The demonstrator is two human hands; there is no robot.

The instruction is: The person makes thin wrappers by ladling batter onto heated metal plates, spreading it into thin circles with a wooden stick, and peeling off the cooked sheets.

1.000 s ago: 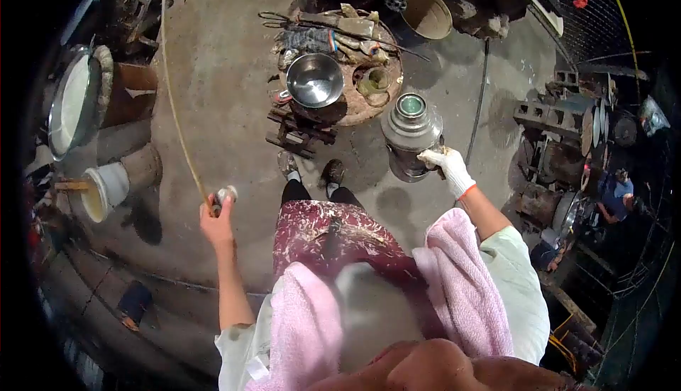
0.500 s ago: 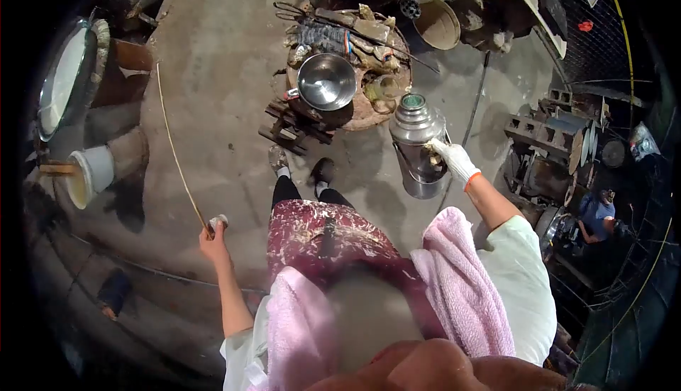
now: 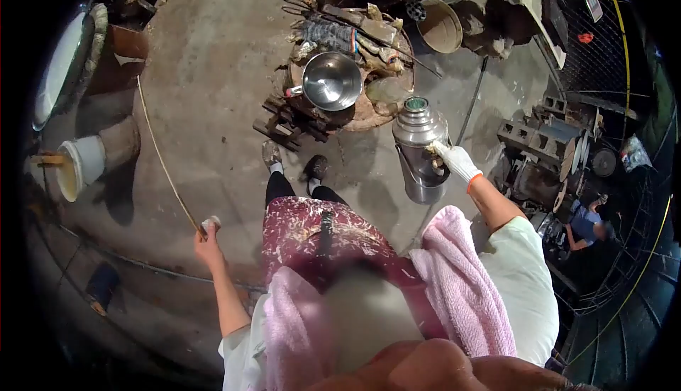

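1. The left hand (image 3: 208, 249), bare, is closed on the lower end of a thin stick (image 3: 162, 153); a small whitish thing (image 3: 211, 223) sits at its fingertips, too small to identify; the stick slants forward over the concrete floor (image 3: 213, 107).
2. The right hand (image 3: 457, 162), in a white glove with an orange cuff, is clamped on the handle side of a metal flask (image 3: 418, 133); the hands are well apart; whether the flask touches the floor, I cannot tell.
3. The flask is ahead and to the right, just beside a low round table (image 3: 365, 118); on that table are a steel pot (image 3: 331, 81), a grey glove (image 3: 326, 36) and a blurred, translucent container (image 3: 389, 91).
4. A tan bucket (image 3: 441, 28) stands beyond the table; a white bucket (image 3: 91, 160) is far left; another person (image 3: 584, 223) is far right.
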